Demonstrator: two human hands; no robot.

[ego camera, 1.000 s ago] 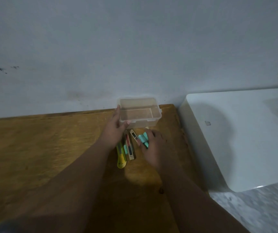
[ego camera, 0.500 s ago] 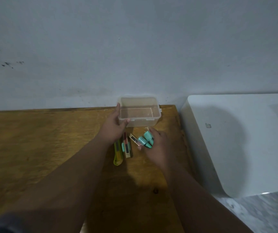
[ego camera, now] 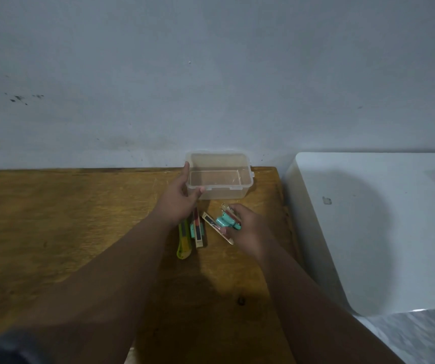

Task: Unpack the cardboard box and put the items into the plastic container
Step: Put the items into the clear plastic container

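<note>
The clear plastic container is sitting at the worktop's far edge by the wall, close to the right corner; your left hand is wrapping its grip round the near-left corner, thumb on the front wall; your right hand is grasping a bundle of teal items just short of the container, not touching it; a yellow cutter and a flat packet are lying side by side just beside your left wrist; the worktop is running wide to your left, while a white slab is crowding its right edge.
</note>
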